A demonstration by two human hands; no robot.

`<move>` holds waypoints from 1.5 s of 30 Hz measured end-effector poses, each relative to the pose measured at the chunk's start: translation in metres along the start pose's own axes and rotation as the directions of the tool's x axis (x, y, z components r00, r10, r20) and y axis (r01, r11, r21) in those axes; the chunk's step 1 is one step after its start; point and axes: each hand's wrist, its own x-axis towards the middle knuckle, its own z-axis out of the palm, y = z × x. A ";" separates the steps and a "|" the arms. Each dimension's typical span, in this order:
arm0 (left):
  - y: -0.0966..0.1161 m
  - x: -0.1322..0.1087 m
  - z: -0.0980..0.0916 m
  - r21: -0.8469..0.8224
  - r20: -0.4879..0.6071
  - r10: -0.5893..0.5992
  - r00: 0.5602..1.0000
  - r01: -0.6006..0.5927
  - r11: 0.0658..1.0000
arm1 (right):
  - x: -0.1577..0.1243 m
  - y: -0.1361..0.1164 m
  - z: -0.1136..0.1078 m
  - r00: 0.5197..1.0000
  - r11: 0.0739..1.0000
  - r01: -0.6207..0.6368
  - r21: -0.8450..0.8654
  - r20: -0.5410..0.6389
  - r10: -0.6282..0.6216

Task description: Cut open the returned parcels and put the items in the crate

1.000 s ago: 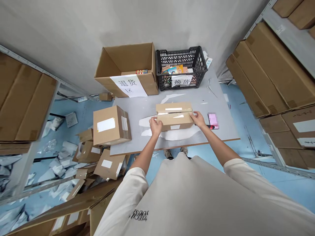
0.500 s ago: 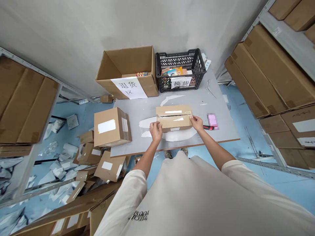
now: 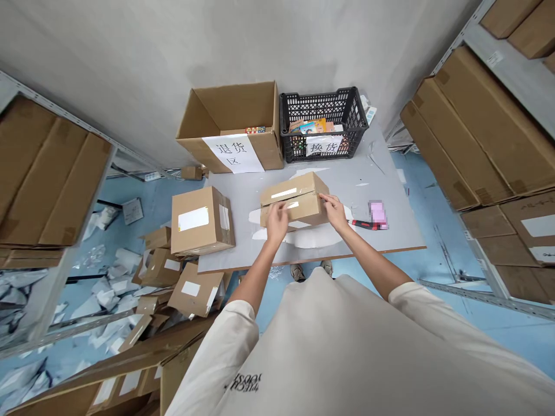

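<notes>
A flat brown cardboard box (image 3: 293, 198) with white labels and clear tape lies turned at an angle in the middle of the grey table (image 3: 390, 242). My left hand (image 3: 276, 219) presses on its near left edge with fingers curled over it. My right hand (image 3: 335, 209) grips its right end. Under the box lie white paper scraps (image 3: 318, 236).
A larger sealed carton (image 3: 202, 219) sits on the table's left corner. At the back stand an open cardboard box (image 3: 232, 124) with a paper sign and a black crate (image 3: 323, 124) of small items. A red-handled cutter (image 3: 362, 224) and a pink object (image 3: 377, 212) lie at right. Shelves of cartons flank both sides; boxes litter the floor at left.
The flat box has been turned counter-clockwise and shifted left; both hands moved with it, the left hand now on its near edge.
</notes>
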 end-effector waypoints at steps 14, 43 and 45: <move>0.024 0.004 -0.028 0.172 0.018 0.136 0.991 -0.137 0.976 | -0.007 0.003 0.021 0.973 0.980 -0.199 -0.005 0.119 0.198; 0.018 0.030 0.045 0.204 -0.010 0.099 0.995 -0.095 0.974 | 0.025 0.007 -0.066 0.999 0.996 0.042 0.082 -0.034 -0.039; 0.026 0.031 0.043 0.253 0.056 0.185 0.981 -0.193 0.948 | 0.020 0.008 -0.065 0.999 0.993 0.030 0.112 -0.027 -0.027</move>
